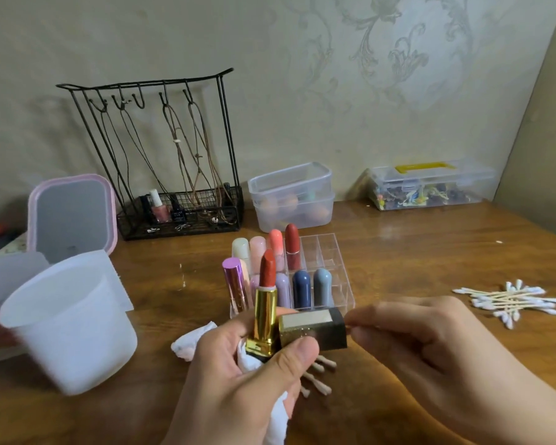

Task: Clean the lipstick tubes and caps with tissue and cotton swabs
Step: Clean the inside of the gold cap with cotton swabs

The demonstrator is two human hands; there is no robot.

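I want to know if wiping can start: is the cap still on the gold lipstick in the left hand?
No, the gold lipstick stands uncapped with its red bullet exposed, and the cap sits sideways beside it.

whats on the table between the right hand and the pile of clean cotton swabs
Nothing: in the head view, only bare wooden table lies between the right hand and the cotton swabs.

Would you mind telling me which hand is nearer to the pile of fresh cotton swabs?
Right. The right hand lies just left of the cotton swabs; the left hand is further left, holding the lipstick.
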